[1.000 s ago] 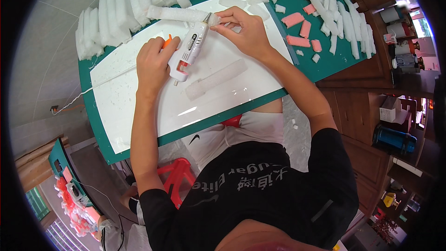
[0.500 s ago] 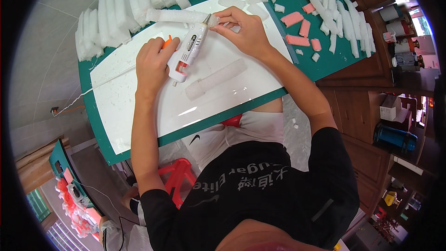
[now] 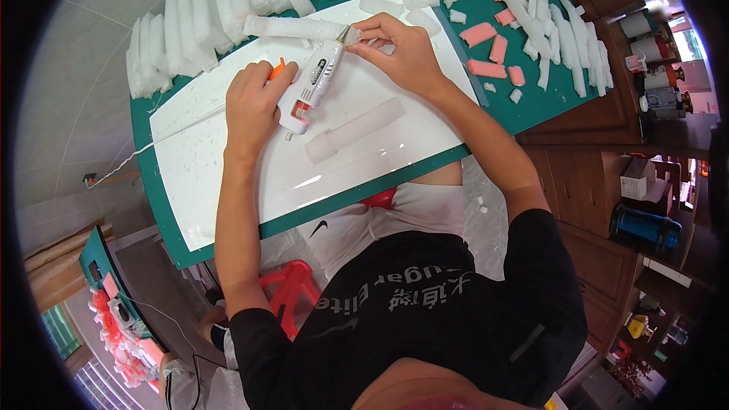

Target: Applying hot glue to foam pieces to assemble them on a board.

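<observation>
My left hand (image 3: 254,99) is closed around the handle of a white hot glue gun (image 3: 310,87), whose orange trigger (image 3: 278,68) shows by my fingers. The gun's metal nozzle (image 3: 344,33) points up and away, against or very close to the right end of a white foam strip (image 3: 296,27). That end is pinched between the fingertips of my right hand (image 3: 399,49). The strip stretches leftward over the far part of a glossy white board (image 3: 228,175). Nearer to me, below the gun, a pale greyish strip (image 3: 355,130) lies on the board.
White foam strips (image 3: 201,15) stand in a row along the table's far left. Loose white pieces (image 3: 531,15) and several pink blocks (image 3: 486,67) cover the green mat (image 3: 562,102) at right. The gun's cord (image 3: 178,134) runs off left. A red stool (image 3: 292,288) stands below.
The glue gun, my left hand and the foam strip have shifted very slightly to the right. Both hands keep their hold.
</observation>
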Demonstrator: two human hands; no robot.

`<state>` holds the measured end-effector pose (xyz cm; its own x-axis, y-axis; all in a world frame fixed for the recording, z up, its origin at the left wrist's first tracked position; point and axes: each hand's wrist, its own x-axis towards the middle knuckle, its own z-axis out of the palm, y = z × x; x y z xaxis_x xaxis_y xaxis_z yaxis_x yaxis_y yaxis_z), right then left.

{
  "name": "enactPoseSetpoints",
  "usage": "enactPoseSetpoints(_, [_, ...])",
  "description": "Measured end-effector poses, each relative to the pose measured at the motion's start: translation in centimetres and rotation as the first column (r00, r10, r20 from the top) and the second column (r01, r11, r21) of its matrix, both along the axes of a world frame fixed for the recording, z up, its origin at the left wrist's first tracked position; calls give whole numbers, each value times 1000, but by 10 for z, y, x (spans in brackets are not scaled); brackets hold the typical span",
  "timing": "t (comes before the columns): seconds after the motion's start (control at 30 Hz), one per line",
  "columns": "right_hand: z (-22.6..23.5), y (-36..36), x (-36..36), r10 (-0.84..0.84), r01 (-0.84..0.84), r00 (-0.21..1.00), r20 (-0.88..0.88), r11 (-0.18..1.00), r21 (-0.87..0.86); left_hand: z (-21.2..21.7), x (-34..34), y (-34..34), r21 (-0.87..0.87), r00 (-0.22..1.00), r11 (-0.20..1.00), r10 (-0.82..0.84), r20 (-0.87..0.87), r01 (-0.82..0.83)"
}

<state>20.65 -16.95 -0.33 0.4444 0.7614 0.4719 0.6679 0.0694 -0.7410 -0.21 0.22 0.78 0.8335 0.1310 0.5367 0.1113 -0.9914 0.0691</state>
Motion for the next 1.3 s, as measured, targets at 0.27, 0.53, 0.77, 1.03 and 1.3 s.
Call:
enactPoseSetpoints(0.27, [-1,1,1,-6,6,1000,25,1000,11,0,0,1,24,1000,1000,-12,23,12])
enactPoseSetpoints(0.53, [-2,3,6,-26,26,1000,-6,1000,15,1,0,1,35,999,999,-22,32,21])
enactPoseSetpoints(0.77, [-1,3,5,-42,42,999,-1,998,54,1,0,1,24,1000,1000,-16,27,15])
enactPoseSetpoints(1.03, [-2,3,6,-41,41,999,14,999,35,0,0,0,14,999,999,-32,28,31])
enactPoseSetpoints(1.3, [-4,3,5,-55,55,998,17,998,24,1,0,-1,9,999,999,-35,25,35])
